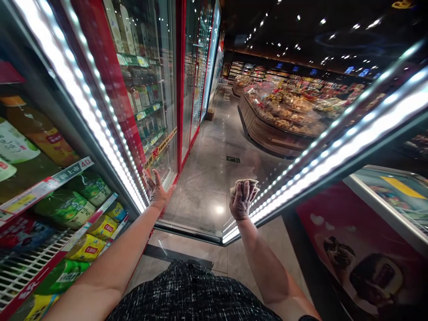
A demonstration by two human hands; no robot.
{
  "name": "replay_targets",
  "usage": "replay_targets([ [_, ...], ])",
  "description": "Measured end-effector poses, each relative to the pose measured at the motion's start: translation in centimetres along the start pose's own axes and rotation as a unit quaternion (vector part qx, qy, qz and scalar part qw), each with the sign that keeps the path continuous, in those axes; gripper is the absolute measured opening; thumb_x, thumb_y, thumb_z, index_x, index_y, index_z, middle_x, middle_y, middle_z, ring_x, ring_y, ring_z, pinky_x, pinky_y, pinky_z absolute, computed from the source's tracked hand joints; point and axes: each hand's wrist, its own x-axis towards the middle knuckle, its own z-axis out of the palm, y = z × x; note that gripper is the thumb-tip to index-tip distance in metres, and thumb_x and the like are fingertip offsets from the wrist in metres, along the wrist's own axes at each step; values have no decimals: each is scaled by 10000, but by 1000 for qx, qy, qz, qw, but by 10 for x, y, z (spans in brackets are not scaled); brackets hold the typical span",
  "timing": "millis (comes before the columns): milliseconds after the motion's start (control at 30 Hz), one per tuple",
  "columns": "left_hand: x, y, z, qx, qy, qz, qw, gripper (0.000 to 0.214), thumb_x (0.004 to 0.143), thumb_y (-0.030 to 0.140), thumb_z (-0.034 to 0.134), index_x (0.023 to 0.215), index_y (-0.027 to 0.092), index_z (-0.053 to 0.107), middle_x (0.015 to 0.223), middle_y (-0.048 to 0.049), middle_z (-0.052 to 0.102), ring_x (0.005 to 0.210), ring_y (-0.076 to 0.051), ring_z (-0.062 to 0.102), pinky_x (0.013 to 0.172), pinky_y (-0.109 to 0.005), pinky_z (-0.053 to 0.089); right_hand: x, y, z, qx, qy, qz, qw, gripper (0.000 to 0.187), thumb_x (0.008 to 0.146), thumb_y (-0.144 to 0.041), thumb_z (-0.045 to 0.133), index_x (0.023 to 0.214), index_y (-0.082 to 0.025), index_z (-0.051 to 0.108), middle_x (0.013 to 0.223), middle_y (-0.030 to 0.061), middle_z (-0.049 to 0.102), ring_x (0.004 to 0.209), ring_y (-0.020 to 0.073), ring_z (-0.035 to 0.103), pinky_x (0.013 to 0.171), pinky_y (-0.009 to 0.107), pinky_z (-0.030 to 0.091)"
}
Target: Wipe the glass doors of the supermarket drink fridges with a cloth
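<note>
right hand first: its fingers are bent over a folded pale cloth, gripping it against the glass door, so the cloth sits near the door's right edge, a bit up from the lower right corner. left hand is spread wide, fingers fanned out and released, over by the door's left edge just up from the lower left corner. can't really tell if those fingertips are on the glass or just off it. bright led strips run up both side edges of the door, and the right hand is right beside one. below the arms there's a dark speckled shirt. off to the left is a shelf unit with big green bottles behind a price strip, plus yellow packs lower down by its front edge and a white wire rack. through the glass you get a red-framed cooler, shiny floor tiles and a rounded wood-sided display piled with food. a freezer chest with a dark pink side is over on the right.
</note>
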Motion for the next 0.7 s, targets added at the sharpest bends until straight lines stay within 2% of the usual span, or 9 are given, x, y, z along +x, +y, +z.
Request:
replay_targets([
  [100, 0, -5, 0, -2, -6, 6, 1000, 1135, 775, 375, 772, 1656, 137, 99, 1720, -214, -78, 1597, -329, -117, 1273, -558, 130, -25, -11, 4, -6, -29, -39, 999, 728, 928, -115, 528, 1607, -272, 320, 1655, 175, 335, 1581, 356, 191, 1206, 654, 284],
  [167, -2, -8, 0, 7, -15, 17, 1000, 1096, 792, 343, 744, 1646, 81, 110, 1700, -245, -155, 1581, -340, -176, 1269, -564, 117, -29, -17, 5, -2, -36, -54, 998, 760, 920, -83, 527, 1617, -280, 296, 1650, 168, 353, 1588, 335, 180, 1211, 637, 290],
  [267, -4, -10, 0, 30, -24, 19, 999, 1004, 825, 332, 687, 1631, 50, 160, 1680, -271, -203, 1574, -361, -183, 1255, -595, 119, -8, -27, 4, -8, -34, -54, 998, 741, 942, -101, 523, 1624, -261, 279, 1643, 187, 357, 1592, 340, 162, 1217, 640, 274],
  [367, -5, -12, -1, 47, -16, 16, 999, 964, 816, 326, 677, 1625, 75, 218, 1695, -257, -160, 1578, -362, -168, 1252, -613, 102, 23, -37, 7, -11, -17, -41, 999, 694, 962, -164, 531, 1615, -239, 308, 1645, 209, 338, 1590, 374, 142, 1220, 680, 220],
  [433, -4, -14, -3, 55, -9, 24, 998, 947, 803, 321, 685, 1615, 81, 262, 1705, -244, -126, 1576, -349, -179, 1263, -593, 74, 30, -44, 13, -2, -4, -31, 1000, 689, 957, -180, 536, 1611, -226, 323, 1647, 213, 331, 1590, 386, 128, 1217, 698, 193],
  [567, 1, -21, -7, 59, -31, 44, 997, 914, 798, 285, 673, 1605, 80, 297, 1715, -234, -74, 1582, -314, -168, 1277, -550, 75, 6, -54, 24, 15, -32, -34, 999, 670, 929, -152, 547, 1575, -259, 409, 1626, 176, 389, 1569, 371, 215, 1214, 672, 226],
  [700, 3, -28, -10, 60, -49, 60, 995, 888, 802, 256, 663, 1595, 67, 313, 1712, -246, -56, 1587, -329, -141, 1271, -572, 97, -17, -61, 26, 18, -69, -56, 996, 629, 922, -118, 542, 1530, -268, 481, 1553, 154, 498, 1542, 327, 292, 1220, 596, 270],
])
